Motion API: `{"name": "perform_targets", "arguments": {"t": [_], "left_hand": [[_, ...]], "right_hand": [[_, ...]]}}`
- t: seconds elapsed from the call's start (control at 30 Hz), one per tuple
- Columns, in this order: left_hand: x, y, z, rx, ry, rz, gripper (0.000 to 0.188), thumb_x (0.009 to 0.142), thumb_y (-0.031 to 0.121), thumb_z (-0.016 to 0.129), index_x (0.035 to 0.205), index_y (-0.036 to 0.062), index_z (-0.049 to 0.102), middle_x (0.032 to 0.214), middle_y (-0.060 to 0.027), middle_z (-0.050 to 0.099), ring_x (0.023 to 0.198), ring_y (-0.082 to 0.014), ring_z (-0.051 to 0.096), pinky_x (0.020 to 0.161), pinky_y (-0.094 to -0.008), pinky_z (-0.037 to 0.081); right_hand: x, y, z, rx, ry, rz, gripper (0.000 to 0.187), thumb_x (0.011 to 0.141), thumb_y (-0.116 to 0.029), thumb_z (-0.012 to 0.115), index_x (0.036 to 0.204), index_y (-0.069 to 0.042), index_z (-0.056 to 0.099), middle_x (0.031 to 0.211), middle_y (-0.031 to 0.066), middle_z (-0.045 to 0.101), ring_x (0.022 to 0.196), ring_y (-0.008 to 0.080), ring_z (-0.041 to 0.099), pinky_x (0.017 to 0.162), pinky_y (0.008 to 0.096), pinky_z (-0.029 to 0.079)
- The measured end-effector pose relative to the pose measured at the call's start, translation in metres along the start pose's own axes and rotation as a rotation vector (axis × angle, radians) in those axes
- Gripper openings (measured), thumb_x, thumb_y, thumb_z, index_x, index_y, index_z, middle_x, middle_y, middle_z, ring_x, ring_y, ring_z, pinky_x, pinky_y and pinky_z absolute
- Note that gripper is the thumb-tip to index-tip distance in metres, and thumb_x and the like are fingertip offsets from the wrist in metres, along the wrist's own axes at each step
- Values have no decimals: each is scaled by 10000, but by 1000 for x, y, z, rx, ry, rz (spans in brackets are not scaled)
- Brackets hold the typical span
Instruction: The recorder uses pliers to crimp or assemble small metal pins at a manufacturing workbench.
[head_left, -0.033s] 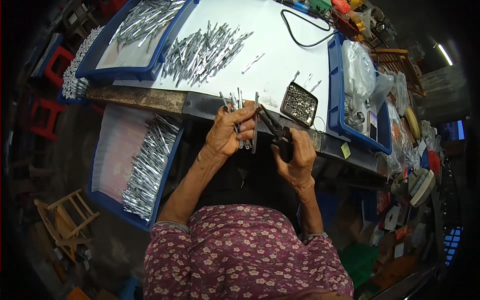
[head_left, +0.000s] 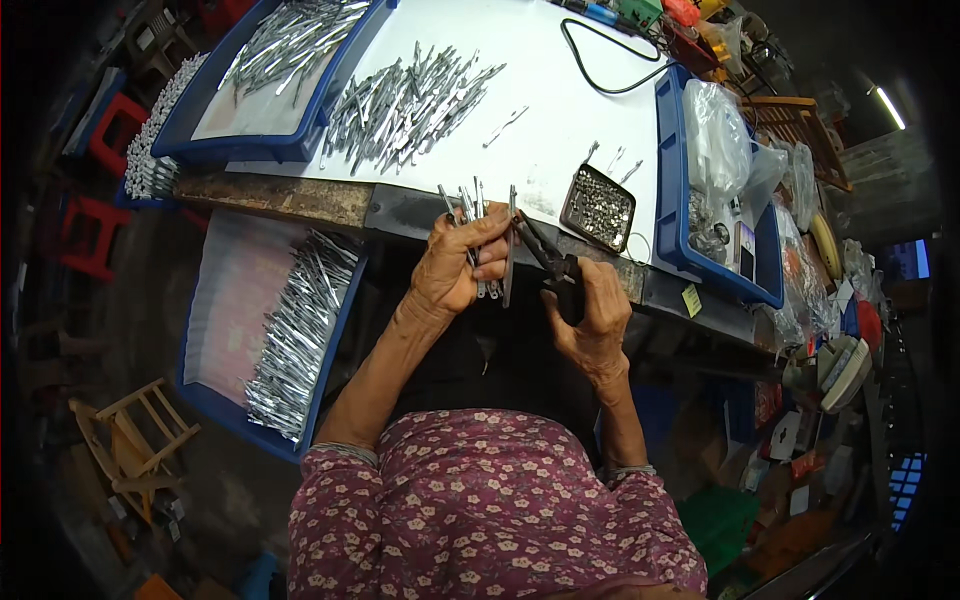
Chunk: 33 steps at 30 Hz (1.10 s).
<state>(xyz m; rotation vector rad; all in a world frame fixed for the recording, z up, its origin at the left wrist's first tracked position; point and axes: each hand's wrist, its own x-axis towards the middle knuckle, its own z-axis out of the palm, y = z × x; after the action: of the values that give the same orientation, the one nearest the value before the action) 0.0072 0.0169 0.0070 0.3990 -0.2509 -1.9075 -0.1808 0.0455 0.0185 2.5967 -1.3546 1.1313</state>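
Observation:
My left hand (head_left: pixel 452 262) is closed around several slim silvery metal strips (head_left: pixel 482 288) that stick out above and below the fingers. One strip (head_left: pixel 510 262) stands apart from that bunch, pinched near its upper part by the thumb and fingers. My right hand (head_left: pixel 592 318) grips a pair of dark pliers (head_left: pixel 543 250), whose jaws reach up to this single strip by the left fingertips. Whether the jaws are closed on the strip is too small to tell. A dark tray of tiny metal parts (head_left: pixel 598 208) sits on the table just beyond the right hand.
Loose metal strips (head_left: pixel 400 110) lie heaped on the white-covered table (head_left: pixel 530 80). Blue trays of strips stand at the far left (head_left: pixel 310 148) and below the table edge (head_left: pixel 240 425). A blue bin (head_left: pixel 672 200) with plastic bags is at right. A black cable (head_left: pixel 585 78) curls behind.

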Motion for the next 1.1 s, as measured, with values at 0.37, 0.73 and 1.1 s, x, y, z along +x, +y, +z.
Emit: {"name": "perform_targets", "arguments": {"t": [0.37, 0.73, 1.1], "left_hand": [[-3, -12, 12, 231, 42, 208, 53, 842, 45, 574, 846, 44, 521, 630, 27, 460, 483, -37, 389, 383, -158, 289], [-10, -3, 12, 1731, -205, 1431, 233, 649, -67, 557, 865, -48, 475, 775, -166, 517, 600, -279, 558, 473, -320, 468], [-67, -1, -49, 1655, 41, 1091, 246, 697, -31, 592, 924, -19, 500, 792, -131, 511, 630, -231, 558, 570, -317, 474]], "right_hand": [[-10, 1, 4, 254, -85, 157, 380, 647, -53, 703, 973, 1, 516, 767, 115, 523, 637, 258, 522, 588, 331, 418], [-6, -8, -20, 1187, -621, 773, 275, 632, -131, 681, 858, -15, 576, 688, -22, 487, 623, 55, 451, 548, 199, 356], [-30, -33, 6, 1415, -831, 960, 377, 697, -210, 655, 958, 40, 549, 703, 28, 502, 560, 81, 433, 499, 216, 334]]}}
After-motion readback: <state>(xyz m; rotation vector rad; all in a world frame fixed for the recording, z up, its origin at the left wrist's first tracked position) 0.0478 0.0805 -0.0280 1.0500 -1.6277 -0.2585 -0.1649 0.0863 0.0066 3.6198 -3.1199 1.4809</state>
